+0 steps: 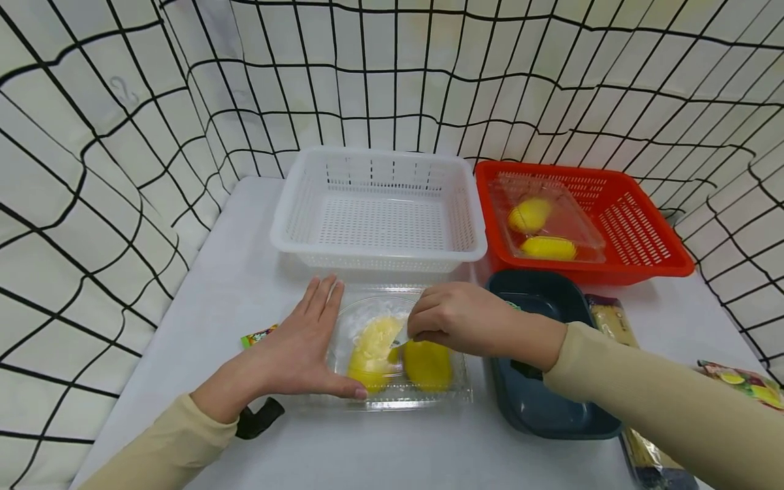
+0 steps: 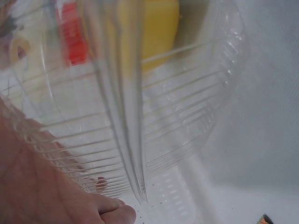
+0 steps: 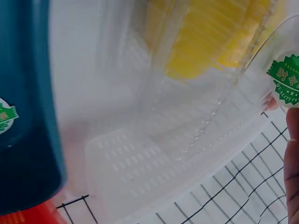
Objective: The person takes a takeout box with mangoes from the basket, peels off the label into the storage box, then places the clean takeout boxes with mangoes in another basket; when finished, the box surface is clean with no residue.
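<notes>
A clear plastic clamshell box [image 1: 367, 401] with two yellow fruits [image 1: 429, 367] inside lies at the middle of the table. My left hand [image 1: 294, 354] rests along its left side, fingers straight and thumb spread across the near corner. In the left wrist view the ribbed clear wall [image 2: 173, 93] of the box stands beside the hand. My right hand [image 1: 468, 316], above the lid, pinches a round green sticker [image 3: 286, 79] between thumb and fingers. Whether the sticker still touches the lid cannot be made out.
Behind the box stands a white basket [image 1: 380, 258]. A red basket [image 1: 649, 265] holds another clear box [image 1: 588, 238] with yellow fruits. A dark blue basin [image 1: 551, 415], with a sticker [image 3: 5, 116] inside, stands right; packets [image 1: 612, 320] lie beyond. Black wire mesh [image 1: 395, 68] surrounds the table.
</notes>
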Motion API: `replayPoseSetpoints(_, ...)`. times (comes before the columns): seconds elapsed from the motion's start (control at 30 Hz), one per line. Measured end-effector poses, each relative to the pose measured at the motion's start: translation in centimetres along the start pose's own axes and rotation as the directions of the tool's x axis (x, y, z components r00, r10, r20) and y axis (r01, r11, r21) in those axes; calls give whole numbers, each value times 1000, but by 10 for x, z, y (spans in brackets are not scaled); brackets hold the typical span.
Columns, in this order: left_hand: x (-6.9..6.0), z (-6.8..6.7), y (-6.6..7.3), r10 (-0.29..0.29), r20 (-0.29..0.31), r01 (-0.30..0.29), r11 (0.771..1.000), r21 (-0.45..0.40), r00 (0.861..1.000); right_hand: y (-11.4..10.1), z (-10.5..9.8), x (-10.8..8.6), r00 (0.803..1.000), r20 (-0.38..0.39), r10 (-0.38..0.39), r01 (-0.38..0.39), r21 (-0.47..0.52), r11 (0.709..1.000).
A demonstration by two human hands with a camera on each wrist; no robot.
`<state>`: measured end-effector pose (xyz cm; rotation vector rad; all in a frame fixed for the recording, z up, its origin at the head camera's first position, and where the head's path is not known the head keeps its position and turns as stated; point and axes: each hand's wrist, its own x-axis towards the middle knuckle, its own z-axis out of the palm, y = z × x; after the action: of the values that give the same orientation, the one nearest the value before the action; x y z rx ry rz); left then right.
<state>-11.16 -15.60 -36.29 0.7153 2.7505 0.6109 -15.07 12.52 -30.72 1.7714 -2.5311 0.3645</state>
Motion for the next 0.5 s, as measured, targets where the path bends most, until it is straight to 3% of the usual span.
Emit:
replayPoseSetpoints(0.17, 1, 0, 1, 15, -14, -15, 1000, 6, 1000, 6, -3, -22, 990, -82, 118, -109, 109, 988)
replayPoseSetpoints(0.3, 0, 0, 1, 7, -10, -7, 1000, 9, 1000, 10, -3, -40, 956, -135, 259, -219, 253, 942)
replayPoseSetpoints(0.4, 0, 0, 1, 6, -7, -6, 1000, 8, 1000, 13, -3, -55, 909, -150, 389, -320, 348, 881)
replayPoseSetpoints(0.5, 0, 0, 1, 13, -5, -13, 1000, 3, 1000, 16, -3, -72, 835, -135, 533, -436, 426, 793)
